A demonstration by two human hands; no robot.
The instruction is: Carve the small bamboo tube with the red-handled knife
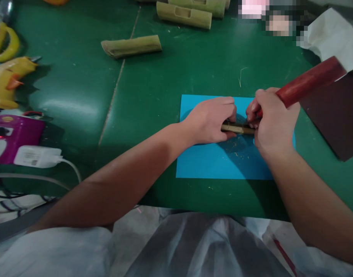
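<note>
A thin piece of bamboo (237, 128) lies across a blue sheet (193, 163), between my two hands. My left hand (212, 119) is closed around its left end, thumb below and fingers above. My right hand (276, 121) grips a tool with a thick red wooden handle (312, 81), which slants up to the right. The tool's working tip is hidden by my fingers, close to the bamboo's right end. Small pale shavings (241, 156) are scattered on the sheet below the bamboo.
A cut bamboo piece (133, 46) and a notched bamboo tube (183, 15) lie farther back on the green table (147, 115). At left are a yellow glue gun (12, 82), a purple power socket (32, 130) and a white charger (38, 156). A dark brown board (335, 115) lies at right.
</note>
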